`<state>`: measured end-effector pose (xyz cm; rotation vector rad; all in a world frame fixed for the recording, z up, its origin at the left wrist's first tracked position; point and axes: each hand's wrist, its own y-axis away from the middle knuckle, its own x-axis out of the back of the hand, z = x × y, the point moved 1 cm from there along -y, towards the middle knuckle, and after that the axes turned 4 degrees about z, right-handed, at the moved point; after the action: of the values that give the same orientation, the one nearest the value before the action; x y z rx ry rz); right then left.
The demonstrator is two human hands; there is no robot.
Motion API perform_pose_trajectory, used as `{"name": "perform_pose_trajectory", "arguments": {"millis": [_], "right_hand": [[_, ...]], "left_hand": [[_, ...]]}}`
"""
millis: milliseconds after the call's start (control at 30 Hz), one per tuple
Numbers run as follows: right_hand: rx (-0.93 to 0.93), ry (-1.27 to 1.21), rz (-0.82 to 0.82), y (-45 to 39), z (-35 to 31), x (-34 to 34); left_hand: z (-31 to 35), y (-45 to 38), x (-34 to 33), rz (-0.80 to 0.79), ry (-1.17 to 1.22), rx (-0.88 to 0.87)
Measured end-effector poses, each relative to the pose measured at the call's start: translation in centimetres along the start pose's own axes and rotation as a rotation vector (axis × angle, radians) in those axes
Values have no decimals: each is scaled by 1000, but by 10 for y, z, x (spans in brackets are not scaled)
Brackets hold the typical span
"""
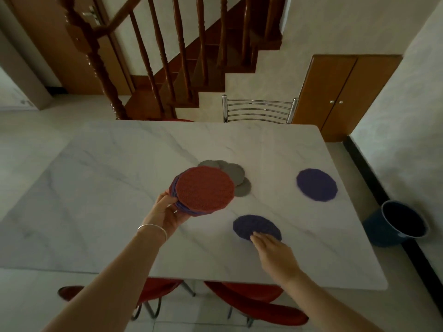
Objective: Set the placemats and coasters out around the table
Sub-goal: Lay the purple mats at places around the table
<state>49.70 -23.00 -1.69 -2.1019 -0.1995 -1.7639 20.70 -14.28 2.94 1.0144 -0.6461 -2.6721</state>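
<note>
White marble-look worktop (pixel 107 188), pale and grey-veined. Stack of round mats (pixel 203 190), red on top, purple beneath, clasped at its near edge in left hand (pixel 167 209), raised above worktop. Grey coasters (pixel 233 174) overlapping behind stack. Purple mat (pixel 317 185) flat toward right edge. Second purple mat (pixel 254 226) flat near front, right hand (pixel 275 254) loose, fingertips (pixel 255 236) touching its near rim.

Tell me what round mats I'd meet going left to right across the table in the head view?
Red-topped stack in the left hand → grey mats → near purple mat under the right hand → far purple mat.
</note>
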Motion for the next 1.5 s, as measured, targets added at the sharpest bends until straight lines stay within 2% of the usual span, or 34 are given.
{"name": "perform_pose_trajectory", "arguments": {"millis": [267,433,533,567,633,700,733,800,867,967,1300,1400,1500], "right_hand": [[-198,93,-120,25,-33,-41],[-348,137,-287,30,-52,-60],[-448,239,-245,24,-71,-54],[-512,253,-160,15,-82,-45],[-605,135,123,-15,-111,-17],[-490,-80,356,-54,-150,15],[-384,-203,384,-75,-172,32],[-156,-371,266,-109,-211,57],[1,-337,88,-134,-238,69],[12,-396,-77,-157,-254,74],[223,-451,-215,-224,-282,72],[262,-477,-144,-243,-286,72],[202,-536,33,-261,-287,67]], "left_hand": [[29,-1,37,-82,-30,64],[50,1,63,-91,-72,93],[63,2,80,-93,-105,116],[68,2,86,-95,-110,123],[75,3,96,-100,-106,141],[82,5,102,-113,-108,153],[86,6,104,-122,-113,157],[92,8,109,-133,-118,159],[101,11,112,-151,-120,152],[118,13,120,-178,-116,131],[175,13,157,-51,-137,33],[193,9,163,23,-146,27],[206,6,171,69,-165,34]]}}
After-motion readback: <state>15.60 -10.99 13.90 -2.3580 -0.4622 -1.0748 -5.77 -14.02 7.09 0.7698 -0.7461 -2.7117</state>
